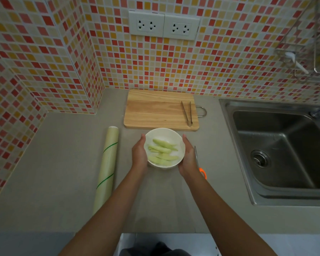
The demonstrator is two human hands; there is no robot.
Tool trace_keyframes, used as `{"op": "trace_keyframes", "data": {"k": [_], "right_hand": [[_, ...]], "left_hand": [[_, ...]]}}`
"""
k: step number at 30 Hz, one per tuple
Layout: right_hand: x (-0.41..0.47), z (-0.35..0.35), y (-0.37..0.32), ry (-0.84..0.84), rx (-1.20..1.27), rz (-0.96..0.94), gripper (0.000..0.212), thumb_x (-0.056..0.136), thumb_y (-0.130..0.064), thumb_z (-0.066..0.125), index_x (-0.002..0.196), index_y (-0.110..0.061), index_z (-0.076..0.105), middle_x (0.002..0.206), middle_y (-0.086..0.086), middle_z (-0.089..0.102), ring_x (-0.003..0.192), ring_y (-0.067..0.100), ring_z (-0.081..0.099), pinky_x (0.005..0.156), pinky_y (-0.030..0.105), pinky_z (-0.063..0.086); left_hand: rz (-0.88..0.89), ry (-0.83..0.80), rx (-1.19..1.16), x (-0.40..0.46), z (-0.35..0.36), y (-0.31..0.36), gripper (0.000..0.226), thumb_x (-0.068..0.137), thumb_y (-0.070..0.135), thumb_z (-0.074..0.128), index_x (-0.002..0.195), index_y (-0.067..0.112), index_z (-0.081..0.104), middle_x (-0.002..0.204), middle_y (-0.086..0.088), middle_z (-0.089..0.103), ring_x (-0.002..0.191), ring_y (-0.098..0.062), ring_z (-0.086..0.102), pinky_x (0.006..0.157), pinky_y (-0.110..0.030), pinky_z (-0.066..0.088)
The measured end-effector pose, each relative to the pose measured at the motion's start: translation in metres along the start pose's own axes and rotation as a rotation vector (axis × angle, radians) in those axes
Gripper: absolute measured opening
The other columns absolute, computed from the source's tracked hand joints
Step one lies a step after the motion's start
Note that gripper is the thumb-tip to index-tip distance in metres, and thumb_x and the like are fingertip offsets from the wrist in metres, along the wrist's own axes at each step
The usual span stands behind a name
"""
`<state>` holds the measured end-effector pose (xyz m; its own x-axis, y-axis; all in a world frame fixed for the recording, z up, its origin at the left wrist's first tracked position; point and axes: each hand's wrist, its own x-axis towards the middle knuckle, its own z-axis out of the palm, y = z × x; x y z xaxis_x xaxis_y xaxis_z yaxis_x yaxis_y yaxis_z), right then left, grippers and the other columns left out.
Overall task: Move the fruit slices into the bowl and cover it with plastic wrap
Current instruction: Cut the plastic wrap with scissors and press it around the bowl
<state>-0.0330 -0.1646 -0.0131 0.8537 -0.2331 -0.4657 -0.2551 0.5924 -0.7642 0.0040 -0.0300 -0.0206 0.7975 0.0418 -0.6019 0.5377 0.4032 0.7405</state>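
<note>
A: Just in front of the wooden cutting board (158,109), what stands there?

B: A white bowl (164,130) on the grey counter (63,163), with pale green fruit slices (163,151) lying inside it. Whether film already lies over the bowl, I cannot tell.

A: And the hands?

B: The left hand (139,154) cups the bowl's left side, the right hand (187,157) its right side. Both lie flat against the wall of the bowl, fingers together and extended; the bowl is pressed between the two palms.

A: Where is the wrap?

B: The plastic wrap roll (107,167) lies to the left of the bowl, apart from it, lengthwise toward the wall.

A: Anything else near the bowl?

B: Metal tongs (187,113) rest on the board's right end, behind the bowl. Scissors with an orange handle (201,170) lie just right of it, partly hidden by the right wrist. A steel sink (277,150) sits farther right.
</note>
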Motion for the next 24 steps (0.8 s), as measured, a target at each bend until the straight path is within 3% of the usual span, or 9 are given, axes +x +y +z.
{"op": "trace_keyframes", "data": {"k": [6,11,15,20,24], "right_hand": [[-0.002,0.002,0.005,0.141,0.027,0.009,0.056,0.094,-0.050,0.045,0.119,-0.003,0.063,0.117,0.021,0.066,0.111,0.036,0.062,0.101,0.051,0.045],[0.005,-0.004,0.002,0.174,0.005,-0.032,0.036,0.093,-0.043,0.052,0.083,-0.014,0.072,0.083,0.008,0.074,0.084,0.027,0.069,0.085,0.043,0.053],[0.007,-0.001,0.007,0.218,0.012,-0.050,0.037,0.092,-0.046,0.053,0.089,-0.014,0.073,0.092,0.011,0.074,0.088,0.028,0.070,0.084,0.044,0.054],[0.009,0.007,0.013,0.239,0.021,-0.055,0.037,0.092,-0.045,0.052,0.088,-0.014,0.072,0.089,0.009,0.075,0.084,0.025,0.071,0.081,0.041,0.056],[0.008,0.003,0.008,0.154,-0.022,-0.061,0.037,0.096,-0.041,0.047,0.091,-0.013,0.071,0.094,0.011,0.073,0.088,0.026,0.069,0.086,0.042,0.053]], "left_hand": [[-0.151,-0.114,-0.173,-0.007,0.009,0.006,0.067,0.091,0.058,0.049,0.124,0.001,0.062,0.119,-0.026,0.066,0.111,-0.040,0.063,0.100,-0.053,0.048],[-0.175,-0.161,-0.173,-0.007,0.007,0.003,0.074,0.092,0.064,0.039,0.125,0.002,0.061,0.122,-0.026,0.064,0.113,-0.039,0.062,0.103,-0.053,0.045],[-0.078,-0.109,-0.175,-0.006,0.007,-0.001,0.075,0.091,0.066,0.038,0.125,0.004,0.062,0.119,-0.021,0.067,0.107,-0.035,0.065,0.096,-0.046,0.051],[-0.067,0.014,-0.164,-0.005,0.009,-0.007,0.052,0.089,0.057,0.053,0.110,0.012,0.067,0.107,-0.013,0.072,0.101,-0.030,0.068,0.094,-0.046,0.053],[-0.019,0.002,-0.098,0.004,0.002,-0.002,0.034,0.091,0.048,0.057,0.096,0.018,0.070,0.082,-0.001,0.077,0.087,-0.022,0.070,0.075,-0.035,0.056]]}}
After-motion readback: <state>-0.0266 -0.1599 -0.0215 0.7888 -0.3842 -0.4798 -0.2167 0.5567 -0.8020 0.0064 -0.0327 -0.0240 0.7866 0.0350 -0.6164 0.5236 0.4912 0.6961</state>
